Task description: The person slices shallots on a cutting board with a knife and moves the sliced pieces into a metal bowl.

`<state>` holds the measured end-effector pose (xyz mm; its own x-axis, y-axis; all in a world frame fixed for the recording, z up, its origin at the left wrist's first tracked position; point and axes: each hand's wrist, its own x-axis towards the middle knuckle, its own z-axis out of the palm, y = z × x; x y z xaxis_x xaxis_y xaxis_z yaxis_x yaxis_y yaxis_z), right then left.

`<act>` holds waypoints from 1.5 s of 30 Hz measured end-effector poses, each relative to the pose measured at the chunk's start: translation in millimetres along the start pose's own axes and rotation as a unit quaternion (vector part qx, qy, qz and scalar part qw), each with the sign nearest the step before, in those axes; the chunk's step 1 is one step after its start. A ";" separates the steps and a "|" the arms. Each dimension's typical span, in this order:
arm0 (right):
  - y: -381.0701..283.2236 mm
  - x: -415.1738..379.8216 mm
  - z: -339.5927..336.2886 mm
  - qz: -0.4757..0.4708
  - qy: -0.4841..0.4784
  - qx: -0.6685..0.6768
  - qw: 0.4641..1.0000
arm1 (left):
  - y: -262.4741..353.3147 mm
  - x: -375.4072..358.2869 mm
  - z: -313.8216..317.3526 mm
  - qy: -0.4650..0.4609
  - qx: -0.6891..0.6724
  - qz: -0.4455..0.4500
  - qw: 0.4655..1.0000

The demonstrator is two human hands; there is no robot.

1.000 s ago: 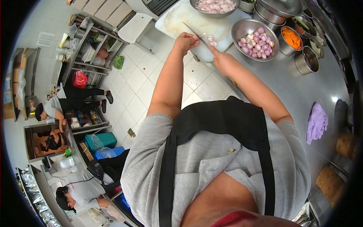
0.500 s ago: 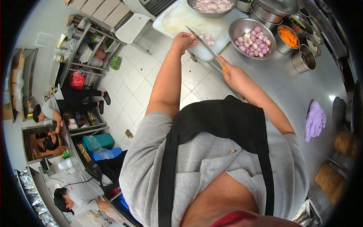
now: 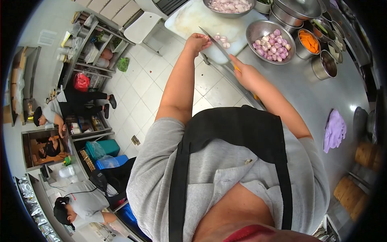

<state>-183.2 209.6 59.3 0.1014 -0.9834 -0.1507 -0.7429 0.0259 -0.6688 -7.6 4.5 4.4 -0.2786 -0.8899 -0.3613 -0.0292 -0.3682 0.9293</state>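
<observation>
My left arm (image 3: pixel 177 84) reaches forward, nearly straight, with the fingers of my left hand (image 3: pixel 196 44) curled in and their tips drawn together. My right arm (image 3: pixel 280 105) angles inward, and my right hand (image 3: pixel 248 76), nearer my body, is closed in a grip, index finger (image 3: pixel 235 61) stretched toward the left.

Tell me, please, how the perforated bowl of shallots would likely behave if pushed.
The metal bowl should stay stiff and may slide on the smooth steel counter. The heaped shallots look round and loose, so some might roll if it is jolted.
</observation>
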 end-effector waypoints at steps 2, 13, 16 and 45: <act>1.4 -13.5 0.5 0.002 -0.008 -0.004 1.000 | -2.3 0.0 0.3 -0.006 0.005 -0.001 1.000; 1.5 -34.1 -1.2 -0.023 0.038 0.026 0.999 | 0.8 -2.0 0.0 -0.008 0.020 -0.003 1.000; 1.5 -29.4 -1.6 -0.033 0.033 0.016 0.999 | 3.2 -4.5 1.9 0.001 0.028 -0.005 1.000; 2.6 -37.5 -10.9 -0.033 0.013 0.050 0.998 | -2.3 -1.5 -2.8 0.001 0.016 0.000 1.000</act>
<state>-196.2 244.6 71.1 0.1296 -0.9878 -0.0865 -0.6651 -0.0219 -0.7464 -4.5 5.9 2.6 -0.2761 -0.8903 -0.3622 -0.0608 -0.3600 0.9310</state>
